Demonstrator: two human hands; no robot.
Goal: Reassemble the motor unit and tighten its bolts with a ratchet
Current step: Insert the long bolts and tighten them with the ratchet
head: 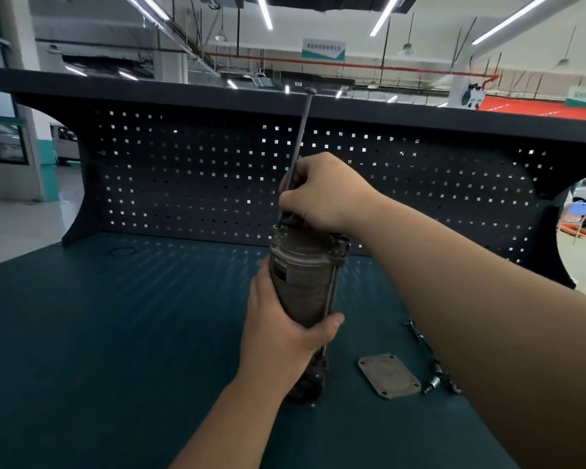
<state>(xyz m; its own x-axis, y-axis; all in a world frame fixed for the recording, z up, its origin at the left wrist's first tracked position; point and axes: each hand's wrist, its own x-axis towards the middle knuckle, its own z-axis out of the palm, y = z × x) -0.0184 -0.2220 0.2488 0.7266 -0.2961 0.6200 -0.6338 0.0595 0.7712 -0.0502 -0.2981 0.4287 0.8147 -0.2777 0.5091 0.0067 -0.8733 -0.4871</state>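
Motor (301, 286) stands near upright on desk (115, 316), long axis 12–6. Left grip (281, 336) is wrapped round its lower body. Right grip (322, 194), just above the top, is curled tight on a long bolt (301, 130) that runs up toward 12, lower end at the top's 9 o'clock edge. Judgement: bolt feeds straight down, parallel to the motor axis

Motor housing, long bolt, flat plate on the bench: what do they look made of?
Motor housing: metal, probably cast aluminium or steel; dull grey, worn, matte sheen.
Long bolt: likely steel; thin, straight grey rod with a formed head.
Flat plate: metal, maybe cast alloy; pale grey, matte, with corner holes.
The exact alloys cannot be told from the look.
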